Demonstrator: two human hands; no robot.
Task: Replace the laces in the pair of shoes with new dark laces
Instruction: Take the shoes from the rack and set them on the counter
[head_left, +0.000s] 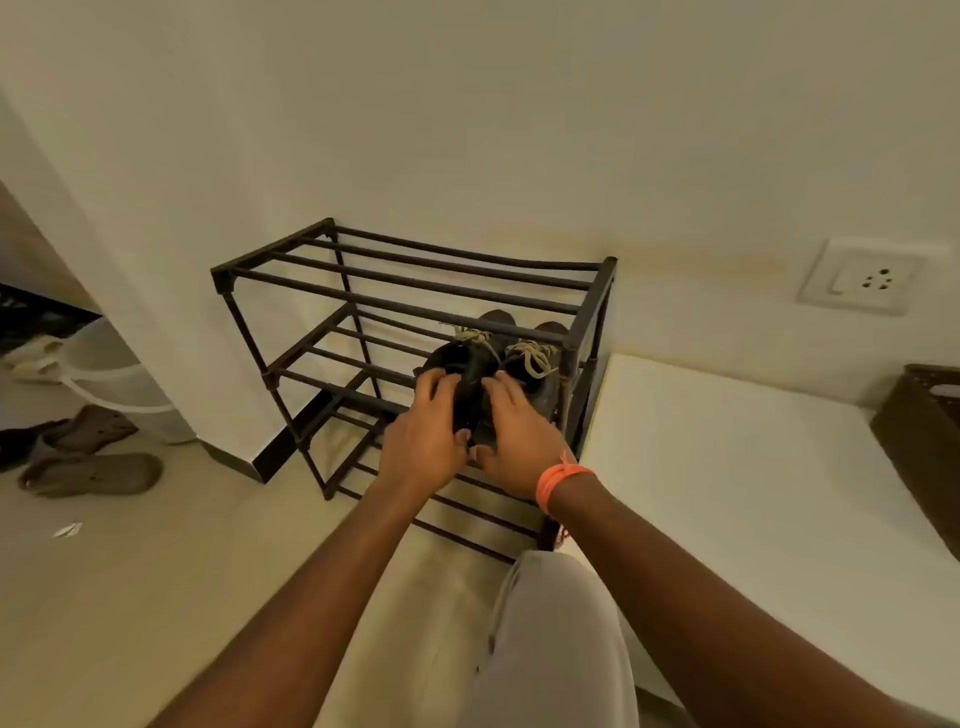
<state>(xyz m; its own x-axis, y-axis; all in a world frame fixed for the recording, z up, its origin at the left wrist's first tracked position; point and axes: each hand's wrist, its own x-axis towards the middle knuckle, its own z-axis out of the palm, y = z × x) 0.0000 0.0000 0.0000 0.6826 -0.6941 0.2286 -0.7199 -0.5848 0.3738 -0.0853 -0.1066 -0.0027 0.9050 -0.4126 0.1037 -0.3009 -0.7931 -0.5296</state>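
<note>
A pair of dark shoes stands on the middle shelf of a dark metal shoe rack (415, 283), at its right end. The left shoe (460, 358) and the right shoe (537, 371) both carry pale, beige laces (535, 358) tied in bows. My left hand (423, 436) grips the heel of the left shoe. My right hand (511, 441), with an orange band at the wrist, holds the heel of the right shoe. The heels are hidden by my fingers. No dark laces are in view.
The rack stands against a cream wall, next to a white ledge (727, 467) on the right with a dark basket (924, 447). A wall socket (862, 278) sits above the ledge. Brown sandals (91, 473) lie on the floor at left. My grey-trousered knee (550, 623) is below.
</note>
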